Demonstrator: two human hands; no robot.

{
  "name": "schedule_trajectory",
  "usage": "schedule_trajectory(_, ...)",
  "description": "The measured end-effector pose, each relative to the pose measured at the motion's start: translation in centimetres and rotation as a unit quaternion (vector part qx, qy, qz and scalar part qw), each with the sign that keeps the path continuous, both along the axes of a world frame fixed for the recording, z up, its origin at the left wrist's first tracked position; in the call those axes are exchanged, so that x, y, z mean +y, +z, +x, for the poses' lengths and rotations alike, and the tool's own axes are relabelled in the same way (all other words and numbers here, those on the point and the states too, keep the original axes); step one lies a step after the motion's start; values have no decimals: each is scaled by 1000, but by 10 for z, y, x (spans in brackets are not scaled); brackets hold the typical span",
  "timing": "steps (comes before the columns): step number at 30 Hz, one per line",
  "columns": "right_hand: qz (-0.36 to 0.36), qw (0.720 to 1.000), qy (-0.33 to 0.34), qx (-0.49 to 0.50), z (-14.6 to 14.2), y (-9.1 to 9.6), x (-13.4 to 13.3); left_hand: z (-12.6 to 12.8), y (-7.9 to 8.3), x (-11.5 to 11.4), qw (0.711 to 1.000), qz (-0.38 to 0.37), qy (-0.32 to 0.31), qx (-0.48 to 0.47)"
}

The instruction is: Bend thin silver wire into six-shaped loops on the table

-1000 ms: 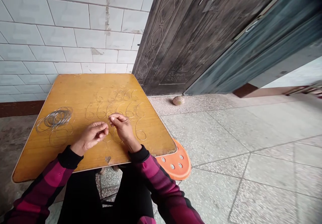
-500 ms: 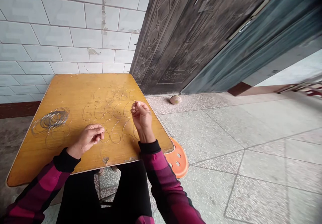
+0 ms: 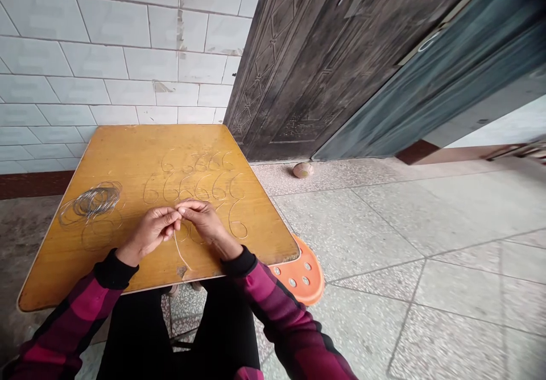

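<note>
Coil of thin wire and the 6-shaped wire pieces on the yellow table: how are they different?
The thin silver wire coil is many tangled loops; each 6-shaped wire piece is one separate curl. The coil sits at the left; the pieces form rows mid-table. Both lie flat on the yellow wooden table.

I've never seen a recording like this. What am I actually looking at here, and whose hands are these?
There's no machine here. This is a single view from a camera worn on a person's head, looking down at their own bare hands. The left hand and right hand meet at the fingertips above a wooden table, and a thin wire hangs down from there. On the table lie a loose coil of wire and rows of wire loops shaped like the number six. An orange stool stands beside the table.
</note>
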State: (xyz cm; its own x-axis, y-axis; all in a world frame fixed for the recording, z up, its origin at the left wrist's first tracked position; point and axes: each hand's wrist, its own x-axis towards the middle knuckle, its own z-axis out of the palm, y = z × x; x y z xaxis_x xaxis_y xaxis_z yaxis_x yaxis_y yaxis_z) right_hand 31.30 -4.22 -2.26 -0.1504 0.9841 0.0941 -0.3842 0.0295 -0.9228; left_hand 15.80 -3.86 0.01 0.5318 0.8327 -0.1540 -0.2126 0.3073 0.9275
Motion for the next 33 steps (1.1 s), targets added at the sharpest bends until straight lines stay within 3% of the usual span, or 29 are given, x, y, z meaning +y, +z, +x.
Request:
schedule_trajectory(5, -27, 997, -64, 36, 8, 5, 4, -1, 0, -1, 1000, -7, 3, 15)
schedule_trajectory(10, -17, 1000, 6, 15, 4, 1, 1, 0, -1, -1, 1000, -10, 20, 17)
schedule_trajectory(12, -18, 999, 2, 30, 2, 1, 1, 0, -1, -1, 1000, -16, 19, 17)
schedule_trajectory(22, 27, 982, -166, 82, 31, 18, 20, 2, -5, -2, 999, -42, 9, 21)
schedule_trajectory(29, 67, 937, -306, 155, 74, 38, 30, 1, -3, 0, 998, -52, 38, 7)
schedule_trajectory(31, 58, 939, -300, 161, 72, 35, 29, 0, -2, 1, 996, -61, 60, -4)
schedule_trajectory(33, 18, 963, -237, 128, 59, 27, 25, 0, -1, 1, 996, -54, 76, -14)
